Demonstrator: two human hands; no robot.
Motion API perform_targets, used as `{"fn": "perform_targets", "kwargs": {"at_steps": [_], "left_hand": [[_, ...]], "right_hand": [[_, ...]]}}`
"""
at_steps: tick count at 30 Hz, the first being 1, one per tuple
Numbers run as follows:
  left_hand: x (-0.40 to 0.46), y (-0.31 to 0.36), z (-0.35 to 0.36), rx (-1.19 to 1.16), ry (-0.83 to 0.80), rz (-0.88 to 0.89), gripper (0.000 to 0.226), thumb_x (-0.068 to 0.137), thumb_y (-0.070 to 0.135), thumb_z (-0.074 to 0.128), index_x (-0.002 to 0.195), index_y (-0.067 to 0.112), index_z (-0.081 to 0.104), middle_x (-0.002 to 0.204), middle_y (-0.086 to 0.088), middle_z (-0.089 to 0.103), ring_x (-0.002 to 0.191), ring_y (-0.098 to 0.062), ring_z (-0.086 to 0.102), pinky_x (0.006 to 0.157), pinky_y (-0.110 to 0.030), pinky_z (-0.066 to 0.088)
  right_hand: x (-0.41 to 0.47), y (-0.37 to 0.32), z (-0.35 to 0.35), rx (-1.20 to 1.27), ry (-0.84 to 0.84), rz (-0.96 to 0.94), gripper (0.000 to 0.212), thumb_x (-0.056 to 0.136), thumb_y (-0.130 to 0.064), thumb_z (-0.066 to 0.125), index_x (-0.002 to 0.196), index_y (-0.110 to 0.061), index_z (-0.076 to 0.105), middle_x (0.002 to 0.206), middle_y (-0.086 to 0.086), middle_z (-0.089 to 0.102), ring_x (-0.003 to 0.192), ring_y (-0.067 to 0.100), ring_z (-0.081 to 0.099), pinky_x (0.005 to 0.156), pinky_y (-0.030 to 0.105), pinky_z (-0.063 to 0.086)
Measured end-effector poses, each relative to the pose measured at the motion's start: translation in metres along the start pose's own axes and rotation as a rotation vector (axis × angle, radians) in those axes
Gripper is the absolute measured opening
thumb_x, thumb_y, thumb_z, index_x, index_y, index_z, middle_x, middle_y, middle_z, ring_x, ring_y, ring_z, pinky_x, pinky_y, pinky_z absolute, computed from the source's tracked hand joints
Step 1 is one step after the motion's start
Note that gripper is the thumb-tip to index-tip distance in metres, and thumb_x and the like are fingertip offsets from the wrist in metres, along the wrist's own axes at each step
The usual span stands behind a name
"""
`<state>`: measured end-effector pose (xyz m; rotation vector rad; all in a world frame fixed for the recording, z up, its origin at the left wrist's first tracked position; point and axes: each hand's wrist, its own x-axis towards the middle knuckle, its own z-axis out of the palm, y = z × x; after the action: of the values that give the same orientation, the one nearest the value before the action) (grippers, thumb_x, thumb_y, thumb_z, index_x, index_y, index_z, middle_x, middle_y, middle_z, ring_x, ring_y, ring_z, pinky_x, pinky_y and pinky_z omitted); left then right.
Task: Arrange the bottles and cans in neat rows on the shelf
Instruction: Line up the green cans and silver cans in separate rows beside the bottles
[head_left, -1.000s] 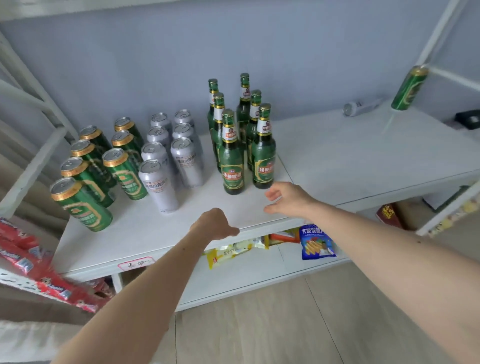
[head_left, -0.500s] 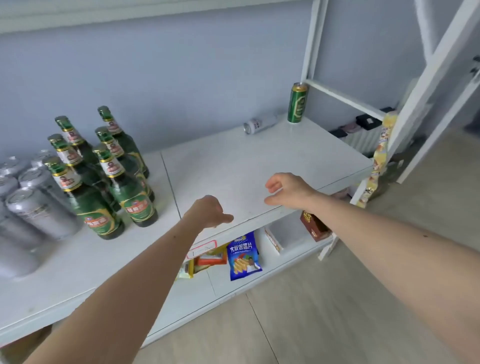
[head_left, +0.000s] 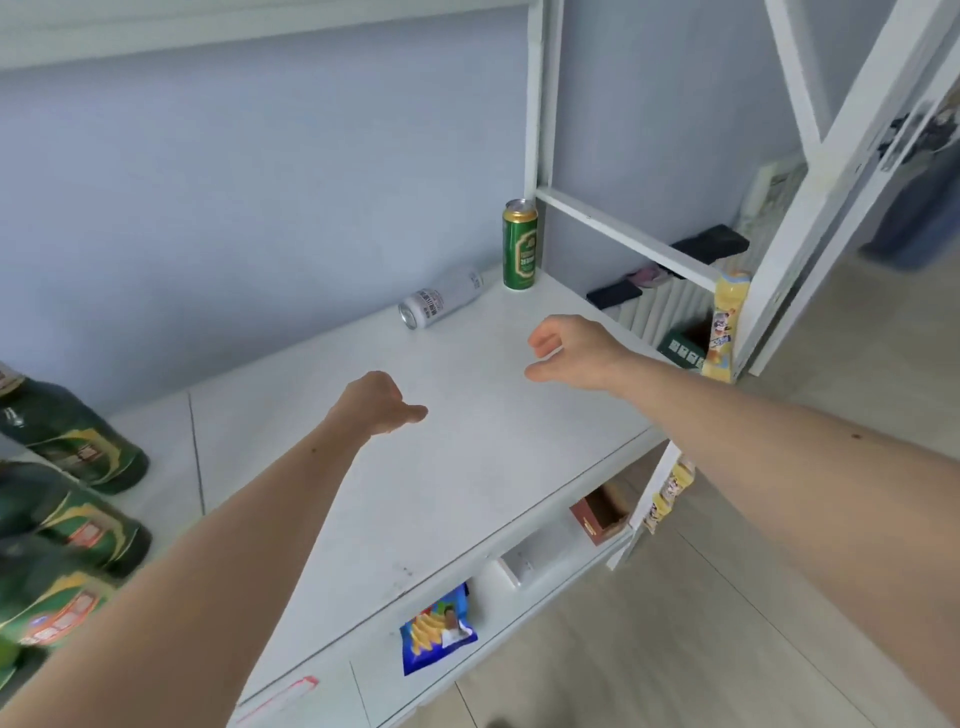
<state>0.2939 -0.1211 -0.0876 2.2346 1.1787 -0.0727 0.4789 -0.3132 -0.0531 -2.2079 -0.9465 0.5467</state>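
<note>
The empty, loosely curled right hand (head_left: 569, 353) hovered nearer than the left hand (head_left: 376, 402) to the toppled silver aluminium can (head_left: 440, 304), lying lengthwise along the back wall.

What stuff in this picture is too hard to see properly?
- Green bottles, head view: cut off by the left edge and blurred, so their tops and count are unclear.
- Silver can lying on its side: label print too small to read.
- Left hand: seen from behind, its fingers are hidden.
- Brown box on the lower shelf: partly hidden by the shelf above.
</note>
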Motion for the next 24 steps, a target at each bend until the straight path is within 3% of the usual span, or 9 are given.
{"fn": "perform_targets", "kwargs": {"at_steps": [3, 7, 13, 19, 24], "left_hand": [[0.039, 0.015, -0.002, -0.012, 0.017, -0.019, 0.039, 0.075, 0.039, 0.071, 0.103, 0.017, 0.056, 0.093, -0.001, 0.059, 0.090, -0.025, 0.060, 0.077, -0.033, 0.048], [0.084, 0.026, -0.001, 0.027, 0.049, -0.063, 0.059, 0.079, 0.047, 0.068, 0.125, 0.016, 0.048, 0.105, 0.001, 0.051, 0.093, -0.023, 0.053, 0.082, -0.035, 0.049], [0.157, 0.026, 0.014, -0.017, 0.112, -0.127, 0.084, 0.078, 0.052, 0.071, 0.139, 0.008, 0.033, 0.137, -0.009, 0.044, 0.128, -0.030, 0.042, 0.098, -0.044, 0.044], [0.214, 0.027, 0.022, -0.062, 0.192, -0.124, 0.103, 0.071, 0.054, 0.077, 0.147, 0.010, 0.021, 0.147, -0.011, 0.033, 0.138, -0.032, 0.024, 0.106, -0.047, 0.032], [0.245, 0.031, 0.026, -0.112, 0.205, -0.066, 0.106, 0.065, 0.049, 0.084, 0.146, 0.017, 0.024, 0.147, -0.006, 0.034, 0.138, -0.030, 0.023, 0.108, -0.047, 0.029]], "right_hand": [[0.040, 0.006, -0.012, 0.007, 0.027, 0.003, 0.044, 0.076, -0.022, 0.078, 0.116, -0.016, 0.062, 0.112, 0.002, 0.064, 0.094, 0.014, 0.061, 0.070, 0.020, 0.044], [0.084, 0.015, -0.022, 0.001, 0.052, 0.007, 0.048, 0.079, -0.024, 0.076, 0.122, -0.016, 0.058, 0.112, 0.001, 0.063, 0.095, 0.015, 0.060, 0.070, 0.022, 0.044], [0.161, 0.035, -0.029, -0.004, 0.087, 0.009, 0.055, 0.080, -0.026, 0.075, 0.128, -0.014, 0.052, 0.116, 0.004, 0.061, 0.094, 0.018, 0.060, 0.064, 0.024, 0.044], [0.227, 0.035, -0.046, -0.074, 0.193, -0.051, 0.067, 0.075, -0.031, 0.079, 0.130, -0.012, 0.045, 0.126, 0.004, 0.056, 0.112, 0.022, 0.056, 0.089, 0.032, 0.047], [0.276, 0.033, -0.053, -0.094, 0.236, -0.058, 0.080, 0.066, -0.036, 0.083, 0.130, -0.015, 0.042, 0.132, 0.004, 0.045, 0.120, 0.020, 0.049, 0.095, 0.034, 0.043]]}}
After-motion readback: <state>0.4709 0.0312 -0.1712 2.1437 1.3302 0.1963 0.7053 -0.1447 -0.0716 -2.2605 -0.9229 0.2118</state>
